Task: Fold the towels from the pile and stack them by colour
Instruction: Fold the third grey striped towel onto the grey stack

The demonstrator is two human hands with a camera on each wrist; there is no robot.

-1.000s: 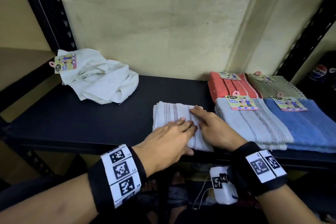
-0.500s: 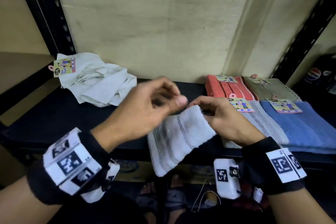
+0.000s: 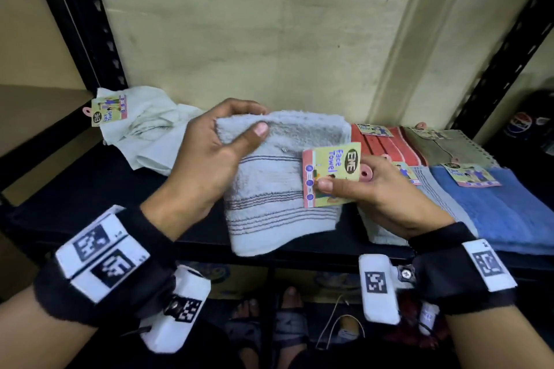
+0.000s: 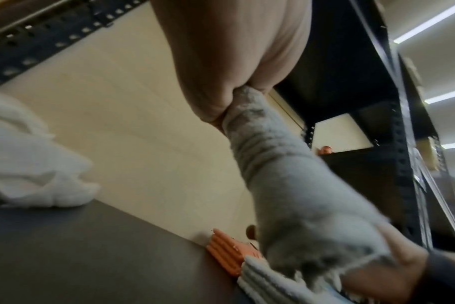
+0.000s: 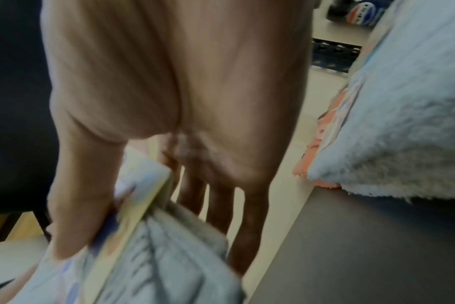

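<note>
Folded grey striped towel point(image 3: 278, 186) held up above the black shelf point(image 3: 90, 189) front edge. Left hand point(image 3: 207, 165) grip clamped on its top left corner, thumb over the fold. Right hand point(image 3: 386, 198) grip pinching the card tag point(image 3: 331, 178) at its right edge. White crumpled pile point(image 3: 150, 132) back left; folded stacks of red towel point(image 3: 380, 147), olive towel point(image 3: 443, 147), grey towel point(image 3: 425, 189), blue towel point(image 3: 497, 213) on the right.

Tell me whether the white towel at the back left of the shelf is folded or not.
Not folded. The white towel lies crumpled in loose bunches on the shelf.
</note>
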